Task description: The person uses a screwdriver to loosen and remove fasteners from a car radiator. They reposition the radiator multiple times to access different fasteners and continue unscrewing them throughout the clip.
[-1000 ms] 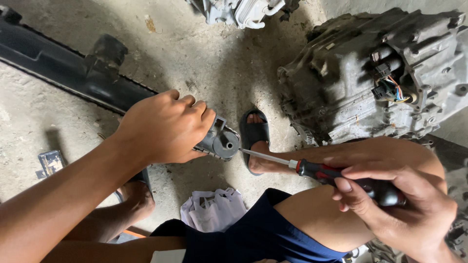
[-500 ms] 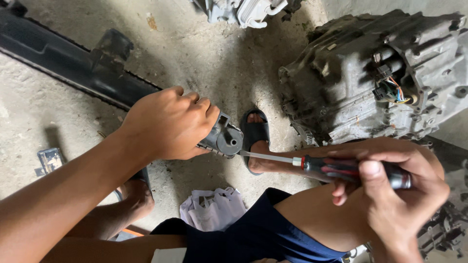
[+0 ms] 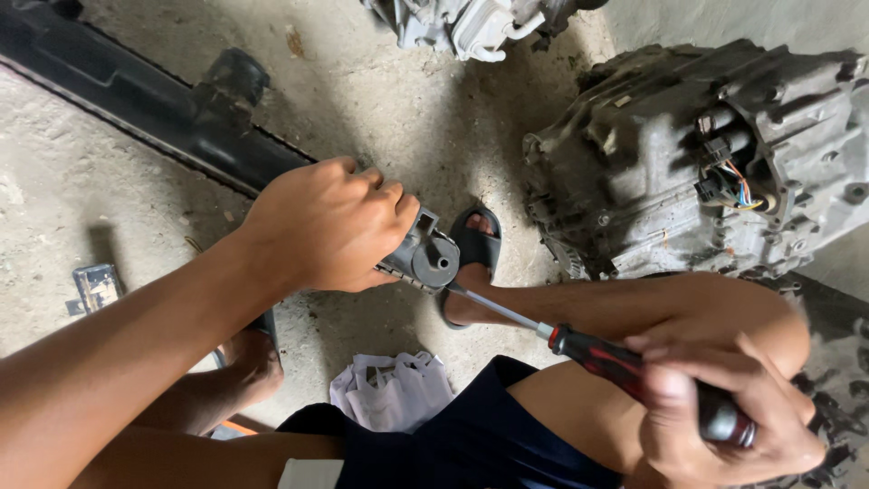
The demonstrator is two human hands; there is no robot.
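Above rough concrete, left hand [image 3: 330, 226] grips ridged grey casting [image 3: 425, 258].

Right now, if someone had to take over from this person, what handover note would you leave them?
Left hand grips a small grey metal part, held above the concrete floor.
Right hand holds a red-and-black screwdriver; its tip sits against the part's underside.
A large grey gearbox casing stands to the right, a black radiator lies upper left.
Done: tool seated. Left: whatever it is working at; no loosened fastener is visible.

screwdriver [image 3: 625, 367] red-black handle | part [image 3: 425, 258] grey | shorts [image 3: 453, 444] navy
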